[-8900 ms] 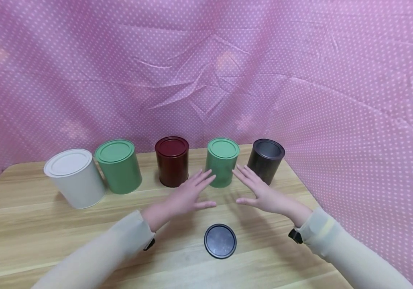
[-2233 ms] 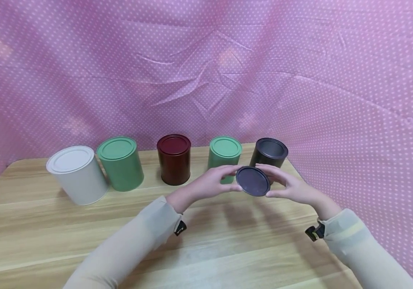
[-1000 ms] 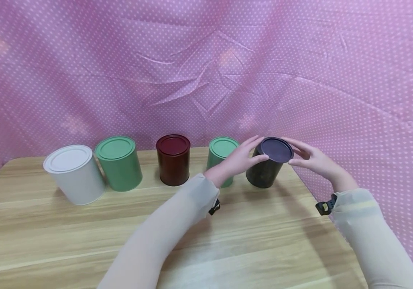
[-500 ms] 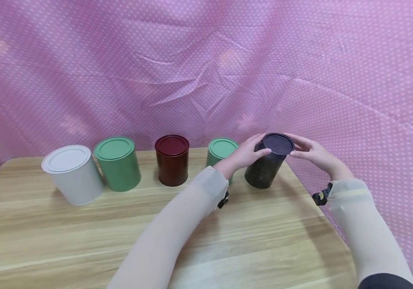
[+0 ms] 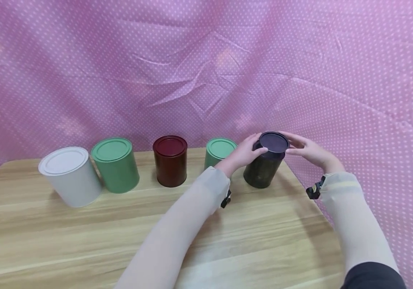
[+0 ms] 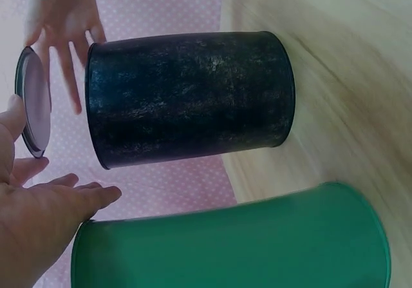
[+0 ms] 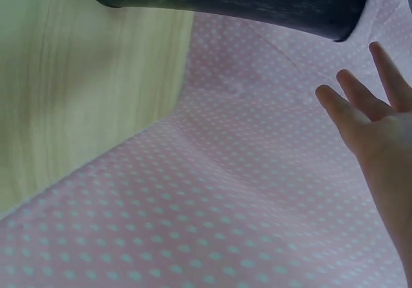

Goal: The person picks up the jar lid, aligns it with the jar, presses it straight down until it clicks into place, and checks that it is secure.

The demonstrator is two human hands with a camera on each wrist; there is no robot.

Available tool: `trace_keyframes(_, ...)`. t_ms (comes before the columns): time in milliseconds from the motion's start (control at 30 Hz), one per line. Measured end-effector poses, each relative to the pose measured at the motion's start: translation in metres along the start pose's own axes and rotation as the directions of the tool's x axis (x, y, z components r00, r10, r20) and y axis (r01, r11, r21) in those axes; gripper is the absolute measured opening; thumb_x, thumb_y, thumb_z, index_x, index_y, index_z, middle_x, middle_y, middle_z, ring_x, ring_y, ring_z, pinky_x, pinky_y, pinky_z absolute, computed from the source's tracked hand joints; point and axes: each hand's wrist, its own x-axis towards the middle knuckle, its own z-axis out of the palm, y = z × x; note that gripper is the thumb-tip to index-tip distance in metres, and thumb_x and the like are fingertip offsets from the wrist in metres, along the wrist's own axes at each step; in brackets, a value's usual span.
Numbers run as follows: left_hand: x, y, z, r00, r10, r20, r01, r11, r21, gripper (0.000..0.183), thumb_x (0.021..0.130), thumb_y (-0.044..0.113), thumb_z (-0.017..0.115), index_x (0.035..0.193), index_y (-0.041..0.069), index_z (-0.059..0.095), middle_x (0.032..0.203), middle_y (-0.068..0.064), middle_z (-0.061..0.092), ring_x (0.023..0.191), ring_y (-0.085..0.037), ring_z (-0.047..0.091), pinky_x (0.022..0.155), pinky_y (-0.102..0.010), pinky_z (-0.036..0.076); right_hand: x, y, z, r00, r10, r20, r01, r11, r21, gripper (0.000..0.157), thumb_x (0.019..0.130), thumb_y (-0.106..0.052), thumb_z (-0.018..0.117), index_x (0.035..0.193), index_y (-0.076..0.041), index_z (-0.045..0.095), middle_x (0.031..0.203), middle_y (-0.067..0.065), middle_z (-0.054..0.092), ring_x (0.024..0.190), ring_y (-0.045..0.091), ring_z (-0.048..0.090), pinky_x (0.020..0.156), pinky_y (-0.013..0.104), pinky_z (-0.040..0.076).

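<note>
A black round lid [image 5: 274, 141] hangs above the black can [image 5: 260, 174]. My left hand [image 5: 241, 154] pinches its left edge, and my right hand [image 5: 311, 153] holds the right edge. In the left wrist view a gap separates the lid [image 6: 37, 101] from the scuffed black can [image 6: 190, 98], which stands on the table. My left thumb and a finger are at the rim there; the other fingers extend loosely. In the right wrist view several fingers of my right hand [image 7: 380, 120] spread past the can's [image 7: 244, 1] top end, with the lid mostly out of frame.
A lidded green can [image 5: 220, 148] stands just left of the black one, partly behind my left hand. Further left are a dark red can [image 5: 171, 166], another green can [image 5: 119, 172] and a white can [image 5: 78, 184]. Pink dotted cloth [image 5: 206, 72] hangs behind the wooden table [image 5: 83, 241].
The lid lay on the table at first, with both hands hovering. Both hands then lifted it and carried it right and back over the black can; lately it has shifted slightly upward and left.
</note>
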Motion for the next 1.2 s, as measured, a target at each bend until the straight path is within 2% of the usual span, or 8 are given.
trace_keyframes(133, -0.001, -0.001, 0.001, 1.0, -0.019, 0.004, 0.019, 1.0, 0.004, 0.066, 0.099, 0.037, 0.053, 0.154, 0.013, 0.025, 0.16, -0.011, 0.023, 0.148, -0.023, 0.022, 0.12, -0.04, 0.022, 0.004, 0.008, 0.003, 0.999, -0.012, 0.044, 0.009, 0.998, 0.066, 0.063, 0.097, -0.01, 0.056, 0.154, -0.016, 0.028, 0.148, -0.011, 0.044, 0.129, -0.002, 0.039, 0.115, 0.063, 0.012)
trace_keyframes(200, -0.001, -0.002, 0.002, 1.0, -0.024, 0.007, 0.024, 1.0, 0.007, 0.066, 0.099, 0.037, 0.053, 0.154, 0.012, 0.025, 0.16, -0.012, 0.024, 0.148, -0.023, 0.022, 0.12, -0.039, 0.022, 0.005, 0.01, 0.004, 0.999, -0.013, 0.051, 0.009, 0.997, 0.082, 0.063, 0.097, -0.01, 0.055, 0.154, -0.016, 0.027, 0.149, -0.01, 0.043, 0.129, -0.003, 0.039, 0.115, 0.063, 0.011)
trace_keyframes(400, -0.002, -0.004, 0.008, 0.998, -0.059, 0.037, 0.059, 0.998, 0.003, 0.064, 0.102, 0.035, 0.048, 0.155, 0.011, 0.021, 0.161, -0.012, 0.021, 0.149, -0.023, 0.02, 0.121, -0.039, 0.021, 0.007, 0.019, 0.005, 0.998, 0.037, 0.055, -0.041, 0.997, 0.071, 0.063, 0.097, -0.013, 0.055, 0.154, -0.018, 0.027, 0.157, 0.007, 0.032, 0.145, 0.036, 0.023, 0.115, 0.064, 0.009)
trace_keyframes(500, -0.002, -0.004, 0.01, 0.997, -0.065, 0.044, 0.065, 0.998, -0.002, 0.064, 0.103, 0.033, 0.046, 0.155, 0.008, 0.018, 0.161, -0.013, 0.02, 0.149, -0.024, 0.019, 0.121, -0.038, 0.02, 0.009, 0.022, 0.005, 0.997, 0.045, 0.068, -0.05, 0.996, 0.076, 0.064, 0.098, -0.012, 0.055, 0.154, -0.018, 0.025, 0.159, 0.012, 0.027, 0.145, 0.045, 0.017, 0.116, 0.064, 0.009)
trace_keyframes(667, 0.001, -0.001, 0.013, 0.995, -0.082, 0.057, 0.081, 0.997, 0.018, 0.064, 0.104, 0.031, 0.043, 0.155, 0.004, 0.015, 0.161, -0.014, 0.019, 0.149, -0.023, 0.017, 0.121, -0.035, 0.018, 0.011, 0.026, 0.004, 0.995, 0.039, 0.097, -0.047, 0.995, 0.086, 0.063, 0.098, -0.011, 0.053, 0.154, -0.018, 0.025, 0.158, 0.01, 0.03, 0.145, 0.044, 0.017, 0.116, 0.062, 0.01)
trace_keyframes(833, 0.003, 0.0, 0.016, 0.993, -0.104, 0.05, 0.102, 0.994, 0.042, 0.064, 0.104, 0.032, 0.043, 0.155, 0.005, 0.016, 0.161, -0.013, 0.017, 0.15, -0.023, 0.015, 0.121, -0.036, 0.018, 0.012, 0.03, 0.002, 0.994, 0.051, 0.1, -0.058, 0.996, 0.068, 0.064, 0.098, -0.012, 0.053, 0.155, -0.017, 0.024, 0.159, 0.019, 0.022, 0.145, 0.046, 0.014, 0.116, 0.064, 0.01)
trace_keyframes(1033, 0.006, -0.003, 0.019, 0.989, -0.139, 0.05, 0.139, 0.99, 0.013, 0.063, 0.104, 0.031, 0.043, 0.155, 0.006, 0.015, 0.161, -0.014, 0.018, 0.148, -0.025, 0.02, 0.121, -0.036, 0.021, 0.015, 0.037, 0.001, 0.989, 0.065, 0.129, -0.075, 0.995, 0.07, 0.064, 0.099, -0.015, 0.053, 0.155, -0.019, 0.023, 0.159, 0.02, 0.021, 0.145, 0.044, 0.016, 0.116, 0.062, 0.012)
trace_keyframes(1200, 0.008, -0.008, 0.024, 0.989, -0.138, 0.048, 0.138, 0.99, 0.008, 0.063, 0.104, 0.03, 0.042, 0.154, 0.004, 0.016, 0.161, -0.015, 0.018, 0.149, -0.024, 0.019, 0.121, -0.034, 0.02, 0.017, 0.044, -0.001, 0.985, 0.047, 0.164, -0.057, 0.997, 0.06, 0.063, 0.1, -0.015, 0.051, 0.155, -0.019, 0.021, 0.158, 0.022, 0.023, 0.144, 0.025, 0.03, 0.117, 0.057, 0.018)
